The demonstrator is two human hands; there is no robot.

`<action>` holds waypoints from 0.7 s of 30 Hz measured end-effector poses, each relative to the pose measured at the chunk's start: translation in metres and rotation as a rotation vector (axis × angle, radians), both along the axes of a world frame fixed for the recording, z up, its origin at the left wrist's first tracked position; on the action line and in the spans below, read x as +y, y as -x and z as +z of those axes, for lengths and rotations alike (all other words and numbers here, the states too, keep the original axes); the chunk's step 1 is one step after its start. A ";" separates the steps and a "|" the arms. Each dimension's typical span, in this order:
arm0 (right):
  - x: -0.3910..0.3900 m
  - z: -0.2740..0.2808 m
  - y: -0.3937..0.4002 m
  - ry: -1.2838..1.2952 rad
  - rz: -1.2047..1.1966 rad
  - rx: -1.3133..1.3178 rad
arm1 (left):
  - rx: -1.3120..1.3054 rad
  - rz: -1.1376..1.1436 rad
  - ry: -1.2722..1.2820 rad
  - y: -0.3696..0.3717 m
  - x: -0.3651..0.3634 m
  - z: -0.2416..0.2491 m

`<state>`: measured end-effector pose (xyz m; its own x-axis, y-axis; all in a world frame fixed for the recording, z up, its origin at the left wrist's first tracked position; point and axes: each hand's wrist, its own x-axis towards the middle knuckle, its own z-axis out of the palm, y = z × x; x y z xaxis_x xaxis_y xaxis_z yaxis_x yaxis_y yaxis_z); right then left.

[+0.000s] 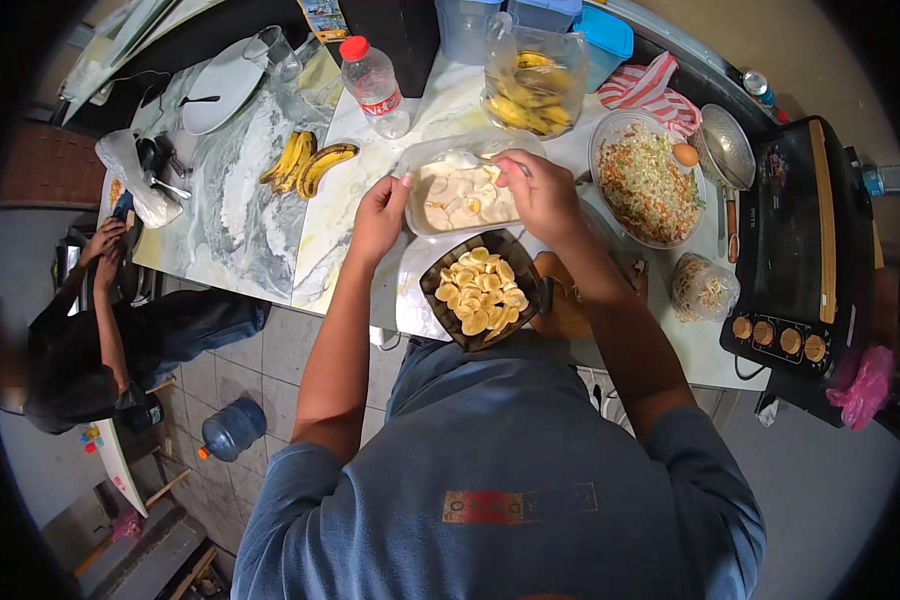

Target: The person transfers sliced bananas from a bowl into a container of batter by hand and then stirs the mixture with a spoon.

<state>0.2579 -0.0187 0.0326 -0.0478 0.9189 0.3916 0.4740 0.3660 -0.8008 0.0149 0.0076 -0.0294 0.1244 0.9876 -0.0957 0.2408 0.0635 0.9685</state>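
A clear plastic container (pixel 438 232) with banana slices (pixel 462 207) in a creamy pale mixture sits on the table in front of me. My left hand (pixel 378 218) grips its left rim, thumb on top. Over the container's right side, my right hand (pixel 544 196) is closed in a pinch around a thin utensil that looks like a spoon; its lower end is hard to make out. Nearer my body, a dark square bowl (pixel 437 312) holds several banana slices (pixel 480 290).
Several whole bananas (pixel 305 165), a red-capped bottle (pixel 374 90) and a bag of bananas (pixel 533 85) lie beyond. A bowl of shredded vegetables (pixel 650 185) with an egg (pixel 685 154), a bagged food (pixel 705 287) and an oven (pixel 785 250) stand right. Another person (pixel 95 345) works at left.
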 end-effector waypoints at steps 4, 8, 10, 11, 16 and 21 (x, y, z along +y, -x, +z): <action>0.010 -0.005 0.006 0.013 0.044 -0.021 | 0.000 -0.013 -0.006 0.002 0.001 -0.001; 0.018 -0.010 0.014 0.221 -0.039 0.145 | -0.017 -0.012 -0.001 0.000 0.002 0.004; 0.020 -0.014 0.018 0.218 -0.031 0.176 | -0.026 -0.009 0.025 0.000 -0.002 0.005; 0.023 -0.015 0.018 0.314 -0.048 0.249 | -0.023 -0.014 0.010 0.001 0.000 0.002; 0.028 -0.017 0.009 0.503 -0.207 0.496 | -0.001 -0.020 0.007 0.004 0.000 0.001; 0.019 -0.003 -0.012 0.497 -0.230 0.629 | -0.011 -0.029 0.015 0.003 0.001 -0.002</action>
